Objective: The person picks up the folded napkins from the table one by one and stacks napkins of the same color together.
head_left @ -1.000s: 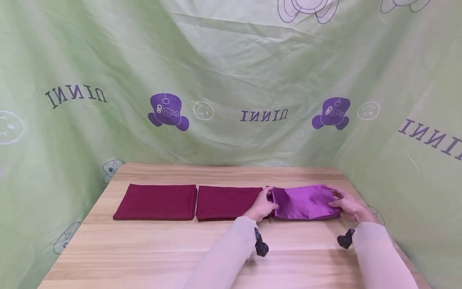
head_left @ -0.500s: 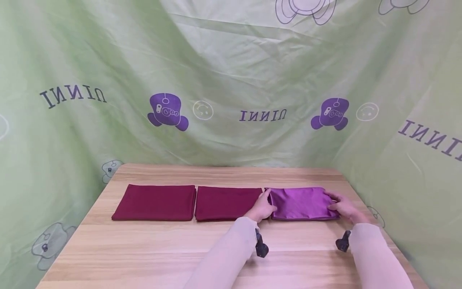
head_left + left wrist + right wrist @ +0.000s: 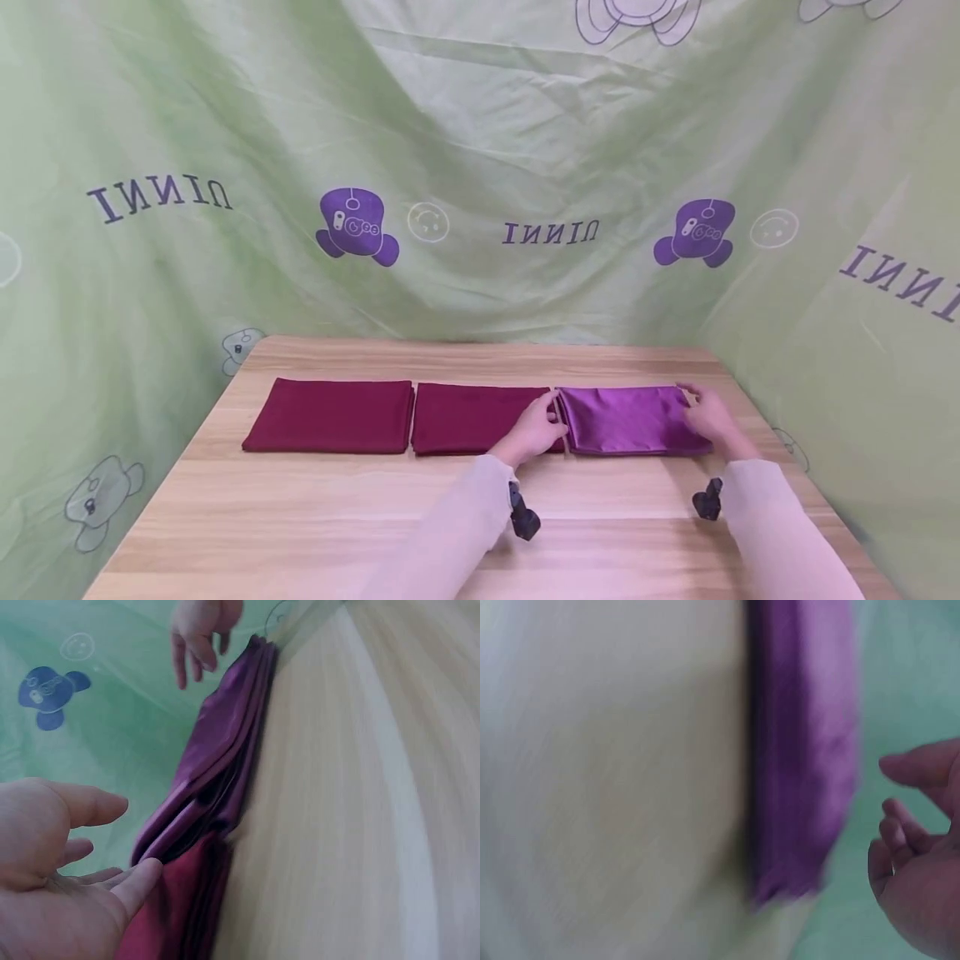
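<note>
A shiny purple folded cloth (image 3: pixel 626 421) lies flat at the right end of a row on the table. My left hand (image 3: pixel 534 432) hovers by its left edge, overlapping the right end of the middle maroon folded cloth (image 3: pixel 480 417). In the left wrist view, the thumb and fingers of the left hand (image 3: pixel 67 870) are spread and hold nothing, close to where the two cloths meet. My right hand (image 3: pixel 711 418) is at the right end of the purple cloth. The right wrist view has the right hand (image 3: pixel 922 877) apart from the purple cloth (image 3: pixel 810 750), fingers loosely bent around nothing.
Another maroon folded cloth (image 3: pixel 330 417) lies at the left of the row. The wooden table (image 3: pixel 300 525) reaches a green printed curtain (image 3: pixel 465 300) that hangs behind it and along both sides. Small black devices hang below both wrists.
Both hands have let go of the purple cloth's ends. The left hand has drawn back slightly to the left, and the right has lifted off. The purple cloth now lies flatter and smoother.
</note>
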### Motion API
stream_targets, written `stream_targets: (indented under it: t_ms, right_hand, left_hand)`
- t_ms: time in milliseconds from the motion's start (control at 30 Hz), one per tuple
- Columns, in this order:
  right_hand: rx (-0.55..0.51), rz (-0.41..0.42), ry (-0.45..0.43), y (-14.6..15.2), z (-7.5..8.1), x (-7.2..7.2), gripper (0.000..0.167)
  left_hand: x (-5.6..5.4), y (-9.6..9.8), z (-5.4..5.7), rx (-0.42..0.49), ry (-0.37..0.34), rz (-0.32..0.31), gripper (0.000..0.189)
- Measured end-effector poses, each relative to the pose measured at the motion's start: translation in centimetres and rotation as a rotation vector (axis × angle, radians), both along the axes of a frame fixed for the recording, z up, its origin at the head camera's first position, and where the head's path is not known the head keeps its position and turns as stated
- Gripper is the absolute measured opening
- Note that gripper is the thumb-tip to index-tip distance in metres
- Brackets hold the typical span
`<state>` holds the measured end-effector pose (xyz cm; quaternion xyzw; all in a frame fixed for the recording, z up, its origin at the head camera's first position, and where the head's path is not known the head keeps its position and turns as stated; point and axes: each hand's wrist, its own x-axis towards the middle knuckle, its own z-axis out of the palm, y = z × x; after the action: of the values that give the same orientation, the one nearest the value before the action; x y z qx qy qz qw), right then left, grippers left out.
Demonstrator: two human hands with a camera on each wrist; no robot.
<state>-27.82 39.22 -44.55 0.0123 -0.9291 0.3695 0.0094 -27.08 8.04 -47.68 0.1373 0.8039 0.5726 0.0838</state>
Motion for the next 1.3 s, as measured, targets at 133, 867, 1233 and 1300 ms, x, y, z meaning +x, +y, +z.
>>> stream_targets:
  t_ms: [133, 867, 1233, 1300]
  right_hand:
    - [0.081, 0.053, 0.076, -3.0, 2.0, 0.0, 0.056]
    - [0.109, 0.230, 0.054, -18.2, 1.5, 1.9, 0.046]
    - [0.189, 0.204, -0.064, -21.0, -0.5, 2.1, 0.046]
    - [0.198, 0.188, -0.054, -21.3, -0.8, 1.8, 0.045]
  left_hand:
    - [0.1, -2.9, 0.5, -0.090, 0.111, 0.007, 0.065]
    - [1.1, -18.6, 0.9, -0.346, 0.100, 0.316, 0.053]
    - [1.1, -18.9, 0.6, -0.340, 0.031, 0.317, 0.048]
    - [0.9, -19.1, 0.5, -0.316, 0.011, 0.325, 0.046]
